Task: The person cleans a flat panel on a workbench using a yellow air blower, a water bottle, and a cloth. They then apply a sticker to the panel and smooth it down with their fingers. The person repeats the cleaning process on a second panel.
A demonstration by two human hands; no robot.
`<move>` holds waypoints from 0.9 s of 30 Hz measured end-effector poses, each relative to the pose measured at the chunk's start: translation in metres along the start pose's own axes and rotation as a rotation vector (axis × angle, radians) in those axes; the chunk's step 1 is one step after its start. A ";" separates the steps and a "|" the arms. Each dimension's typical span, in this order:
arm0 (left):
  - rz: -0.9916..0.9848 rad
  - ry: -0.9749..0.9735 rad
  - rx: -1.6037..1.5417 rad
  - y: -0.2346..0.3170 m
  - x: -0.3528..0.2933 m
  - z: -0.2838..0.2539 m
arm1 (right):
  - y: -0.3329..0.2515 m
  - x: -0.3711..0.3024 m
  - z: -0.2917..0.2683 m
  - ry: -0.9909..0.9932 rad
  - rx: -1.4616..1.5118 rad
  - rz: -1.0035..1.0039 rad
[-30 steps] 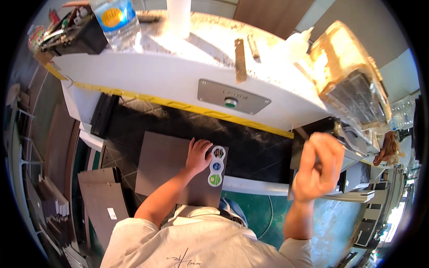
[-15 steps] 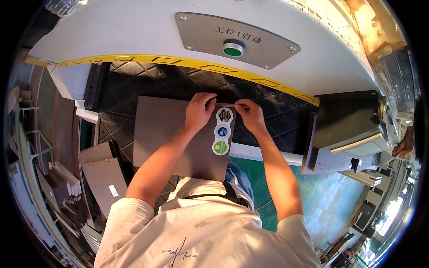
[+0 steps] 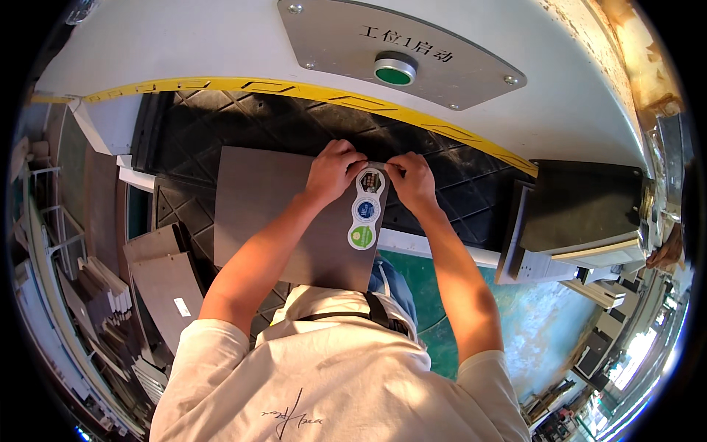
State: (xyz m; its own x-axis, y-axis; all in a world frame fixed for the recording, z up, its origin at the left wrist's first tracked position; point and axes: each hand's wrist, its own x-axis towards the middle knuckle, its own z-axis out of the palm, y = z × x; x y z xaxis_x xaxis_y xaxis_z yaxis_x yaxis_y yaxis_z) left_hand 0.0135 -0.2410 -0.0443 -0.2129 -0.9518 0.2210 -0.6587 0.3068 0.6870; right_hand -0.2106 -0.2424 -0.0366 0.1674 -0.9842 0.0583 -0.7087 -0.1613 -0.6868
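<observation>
One flat brown board (image 3: 269, 206) lay on the black mat (image 3: 254, 121), with one white sticker (image 3: 365, 211) of three circles by its right edge. Near its far right corner, the left hand (image 3: 335, 169) and right hand (image 3: 412, 179) had bent fingers; I couldn't tell how closed, or holding what. One green button (image 3: 394, 71) sat beyond.

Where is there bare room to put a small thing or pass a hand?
Bare: the left part of the brown panel, left of the left hand; the black mat between the panel's far edge and the yellow strip; the mat between the right hand and the dark block. Crowded: the panel's far right corner, with both hands and the sticker close together.
</observation>
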 end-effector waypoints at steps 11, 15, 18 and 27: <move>0.030 0.032 0.005 0.001 0.003 0.001 | -0.005 0.010 -0.003 -0.070 -0.144 -0.144; 0.034 0.032 0.005 0.000 0.002 0.002 | -0.004 0.013 -0.001 -0.069 -0.165 -0.189; 0.036 0.044 0.001 -0.001 0.001 0.003 | -0.008 0.015 -0.002 -0.107 -0.191 -0.176; -0.002 0.090 -0.019 0.002 -0.006 0.010 | -0.013 0.017 0.000 -0.172 -0.257 -0.163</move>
State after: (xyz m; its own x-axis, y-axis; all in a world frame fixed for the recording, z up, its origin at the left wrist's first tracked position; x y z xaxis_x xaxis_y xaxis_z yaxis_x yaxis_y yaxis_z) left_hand 0.0066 -0.2352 -0.0512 -0.1455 -0.9488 0.2804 -0.6453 0.3059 0.7001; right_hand -0.1984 -0.2569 -0.0263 0.3900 -0.9207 0.0145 -0.8087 -0.3501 -0.4728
